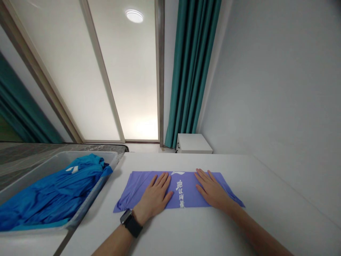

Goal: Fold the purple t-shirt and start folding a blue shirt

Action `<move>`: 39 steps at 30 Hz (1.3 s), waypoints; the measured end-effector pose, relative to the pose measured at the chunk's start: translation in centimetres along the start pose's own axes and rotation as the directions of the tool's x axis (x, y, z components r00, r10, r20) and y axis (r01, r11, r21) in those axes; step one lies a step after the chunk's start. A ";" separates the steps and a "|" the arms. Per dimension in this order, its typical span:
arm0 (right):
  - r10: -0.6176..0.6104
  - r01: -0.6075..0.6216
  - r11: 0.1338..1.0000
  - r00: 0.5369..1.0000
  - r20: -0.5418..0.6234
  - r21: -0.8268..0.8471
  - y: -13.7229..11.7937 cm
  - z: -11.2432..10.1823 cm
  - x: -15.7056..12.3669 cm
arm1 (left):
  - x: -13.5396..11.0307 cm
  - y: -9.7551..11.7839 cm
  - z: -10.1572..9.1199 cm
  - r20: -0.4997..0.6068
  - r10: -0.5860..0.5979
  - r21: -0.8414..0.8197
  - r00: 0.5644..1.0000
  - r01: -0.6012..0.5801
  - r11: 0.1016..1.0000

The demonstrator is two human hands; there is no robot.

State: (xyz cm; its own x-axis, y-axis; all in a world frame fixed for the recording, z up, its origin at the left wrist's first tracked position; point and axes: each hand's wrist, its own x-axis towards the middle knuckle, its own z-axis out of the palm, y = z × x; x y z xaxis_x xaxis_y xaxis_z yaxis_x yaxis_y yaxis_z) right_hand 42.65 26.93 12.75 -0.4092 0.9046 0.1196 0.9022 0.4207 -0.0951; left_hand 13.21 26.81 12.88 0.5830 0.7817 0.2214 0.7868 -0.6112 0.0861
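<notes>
A purple garment, perhaps a T-shirt, (188, 197) lies folded into a wide flat strip on the white table (191, 231). White lettering runs down its middle, with a white logo at its far edge. My left hand (157, 193) rests flat on the cloth left of the lettering, fingers stretched out; a black watch (131, 223) is on that wrist. To the right of the lettering, my right hand (213, 190) lies palm down with its fingers spread. The garment's left and right ends slant outward toward me and look slightly wrinkled.
At the left, a pale plastic bin (113, 160) holds crumpled blue clothing (58, 193). Behind the table stands a small white cabinet (194, 142) beside a green curtain (195, 71). A frosted sliding door (128, 78) is at the back, and a plain wall (279, 89) borders the right.
</notes>
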 end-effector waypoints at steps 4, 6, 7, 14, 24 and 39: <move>-0.041 0.043 0.996 0.999 -0.029 0.072 -5.5 0.3 0.7 | 0.1 -0.3 0.0 0.017 -0.011 0.002 1.000 0.011 1.000; -0.077 0.077 0.992 0.997 -0.002 0.096 -7.7 0.4 0.7 | 0.1 -0.6 0.1 0.012 -0.002 -0.002 1.000 0.002 1.000; -0.091 0.089 0.990 0.996 0.008 0.109 -8.3 0.3 0.7 | 0.1 -0.8 0.1 0.009 0.007 -0.004 1.000 -0.007 1.000; -0.018 0.029 0.991 0.996 -0.088 0.127 -4.7 -1.7 -1.9 | 0.3 -2.5 0.0 0.057 0.002 -0.005 0.998 -0.002 1.000; 0.280 -0.227 0.956 0.896 -0.344 0.187 4.1 -0.7 -7.8 | 5.8 8.1 0.6 -0.027 0.315 -0.104 0.949 -0.316 0.943; 0.484 -0.399 0.862 0.831 -0.272 0.314 4.7 -0.1 -8.2 | 16.5 14.4 3.6 -0.086 0.335 -0.320 0.938 -0.345 0.882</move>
State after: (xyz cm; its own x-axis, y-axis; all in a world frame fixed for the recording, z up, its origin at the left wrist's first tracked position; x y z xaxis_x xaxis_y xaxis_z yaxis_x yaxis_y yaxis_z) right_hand 50.31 21.46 11.39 0.1338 0.9371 0.3225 0.8979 0.0231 -0.4396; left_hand 34.93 31.32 14.24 0.7935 0.5177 0.3199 0.4283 -0.8485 0.3108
